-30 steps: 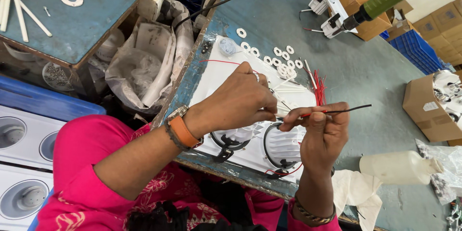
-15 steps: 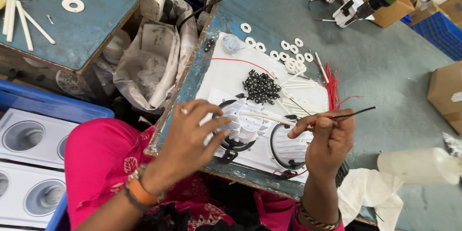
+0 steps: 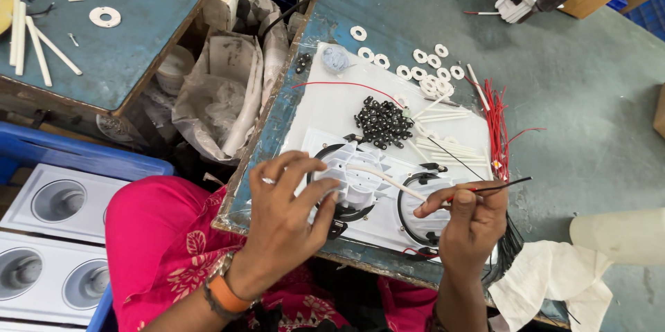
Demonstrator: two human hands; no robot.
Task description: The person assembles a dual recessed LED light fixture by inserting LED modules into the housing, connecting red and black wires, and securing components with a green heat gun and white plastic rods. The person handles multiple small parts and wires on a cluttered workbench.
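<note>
— Wire (image 3: 500, 185) sits pinched in the right hand (image 3: 465, 218), as a second ago, over the white board (image 3: 325, 107)?
— Yes. The left hand (image 3: 287, 211) has returned from the beads (image 3: 382, 123), fingers spread, empty, touching the plastic housing (image 3: 357, 176).

On the near part of the board (image 3: 325, 107): round plastic part (image 3: 357, 180) left, second ring part (image 3: 426, 211) right. Behind them, pile of small beads (image 3: 381, 123). Farther back, row of washers (image 3: 415, 69). At the right edge, bundle of wires (image 3: 495, 121). Left of the board, crumpled bag (image 3: 222, 96).
</note>
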